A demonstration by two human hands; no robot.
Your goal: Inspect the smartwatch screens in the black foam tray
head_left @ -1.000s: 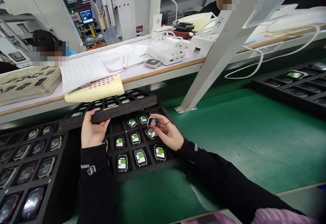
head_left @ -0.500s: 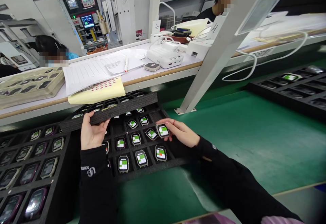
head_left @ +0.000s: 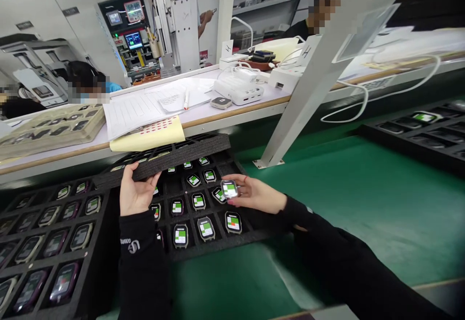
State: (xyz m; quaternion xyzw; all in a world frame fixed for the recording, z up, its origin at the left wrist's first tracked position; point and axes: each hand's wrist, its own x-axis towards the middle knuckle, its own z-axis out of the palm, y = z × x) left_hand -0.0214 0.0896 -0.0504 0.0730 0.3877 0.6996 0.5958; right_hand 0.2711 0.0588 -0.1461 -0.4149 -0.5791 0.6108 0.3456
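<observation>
My right hand (head_left: 256,194) grips a square smartwatch (head_left: 229,189) with a lit green-and-white screen, just above a black foam tray (head_left: 214,249). Below and left of it, a tilted watch (head_left: 218,195) sits in its compartment, partly covered by the held one. Several more lit watches lie in the tray, among them one with an orange patch (head_left: 233,222). My left hand (head_left: 140,189) is closed on the front edge of an upper foam tray (head_left: 181,157), tilted up over the back of the lower tray. Watches inside the upper tray are mostly hidden.
Another foam tray of watches (head_left: 85,257) stands at left, and one more (head_left: 410,143) at far right on the green mat (head_left: 345,189). A slanted white post (head_left: 290,111) rises behind. The shelf holds papers (head_left: 134,111), a white charger box (head_left: 238,89) and a watch (head_left: 221,103). People sit beyond.
The watch in my right hand has shifted slightly left and turned, and my fingers have changed their hold on it. My left hand still supports the upper tray. The camera view has moved a little.
</observation>
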